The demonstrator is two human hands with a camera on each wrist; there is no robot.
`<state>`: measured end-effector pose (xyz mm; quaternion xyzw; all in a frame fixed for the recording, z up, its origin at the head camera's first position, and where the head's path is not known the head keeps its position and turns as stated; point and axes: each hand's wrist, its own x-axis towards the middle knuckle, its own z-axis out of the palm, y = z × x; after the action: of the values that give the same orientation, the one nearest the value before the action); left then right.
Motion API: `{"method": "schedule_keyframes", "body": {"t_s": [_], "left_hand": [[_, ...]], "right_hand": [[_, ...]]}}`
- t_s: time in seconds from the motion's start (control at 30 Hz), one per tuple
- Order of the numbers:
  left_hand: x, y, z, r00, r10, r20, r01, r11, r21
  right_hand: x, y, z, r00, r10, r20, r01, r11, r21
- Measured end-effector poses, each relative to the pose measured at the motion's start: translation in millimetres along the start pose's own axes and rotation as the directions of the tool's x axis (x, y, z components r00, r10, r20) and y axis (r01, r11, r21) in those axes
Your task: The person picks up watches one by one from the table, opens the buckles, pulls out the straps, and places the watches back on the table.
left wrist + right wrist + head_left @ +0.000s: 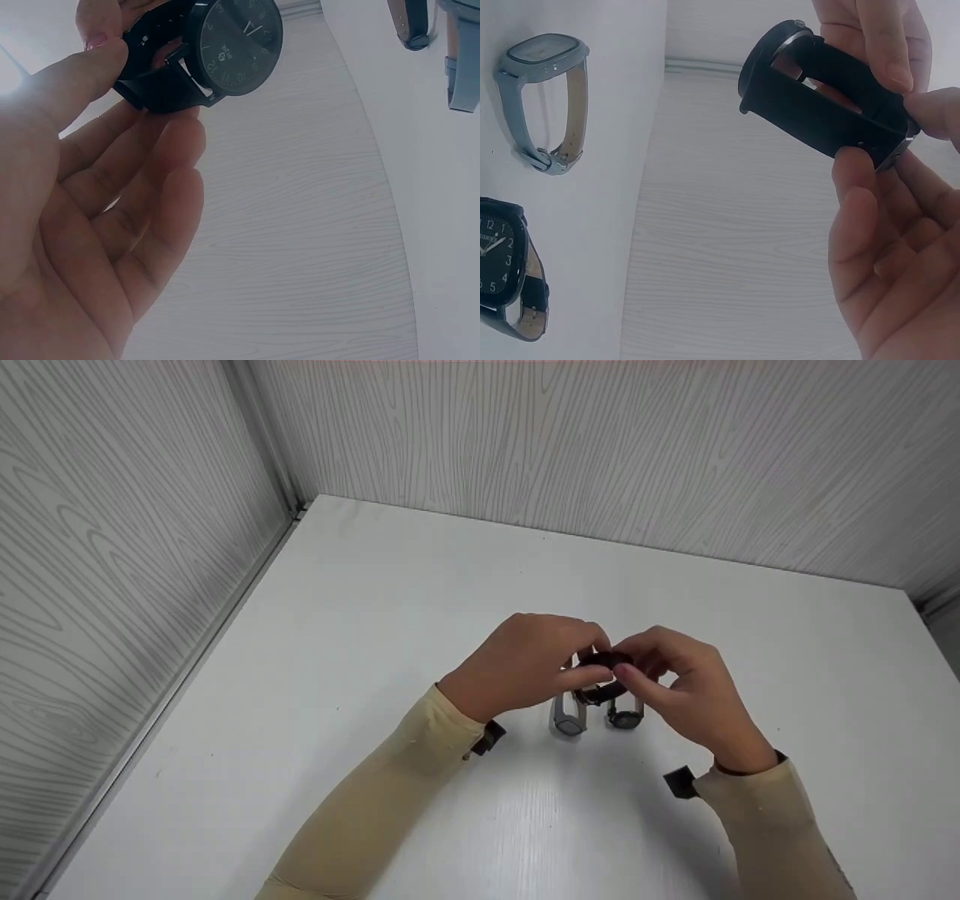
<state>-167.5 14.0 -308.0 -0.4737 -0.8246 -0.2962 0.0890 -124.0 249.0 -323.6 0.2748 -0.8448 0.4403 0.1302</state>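
Observation:
Both hands hold a black wristwatch [240, 49] above the table, its round dark dial visible in the left wrist view and its strap closed in a loop. My left hand [521, 664] pinches the strap between thumb and fingers. From the other side, my right hand [686, 682] grips the strap near the buckle, thumb and fingertips on it. Beneath the hands, a grey watch [544, 60] and a square-cased black watch [499, 259] with a dark strap stand on the white table. Fingers partly cover the held strap and buckle.
The white table [420, 570] meets wood-grain panels at the back [525, 442] and at the left [112, 547]. A small black block [491, 737] sits at the left cuff, and another black block [680, 782] at the right cuff.

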Motion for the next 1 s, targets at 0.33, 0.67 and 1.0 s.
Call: {"method": "schedule_keyframes", "body": {"t_s": [0.33,0.67,1.0], "left_hand": [[-0.5,0.0,-0.6,1.000,0.000,-0.010,0.000,1.000,-0.025],[-0.5,0.0,-0.2,1.000,-0.013,-0.007,0.013,1.000,-0.016],[-0.8,-2.3,4.2,1.000,0.009,-0.006,-0.009,1.000,0.001]], "right_hand": [[-0.1,-2.4,-1.0,1.000,-0.005,-0.008,0.005,1.000,-0.001],[-2.3,1.6,0.0,0.999,0.035,-0.003,-0.035,0.999,0.031],[-1.4,2.0,2.5,1.000,-0.013,0.008,0.014,1.000,-0.012]]}}
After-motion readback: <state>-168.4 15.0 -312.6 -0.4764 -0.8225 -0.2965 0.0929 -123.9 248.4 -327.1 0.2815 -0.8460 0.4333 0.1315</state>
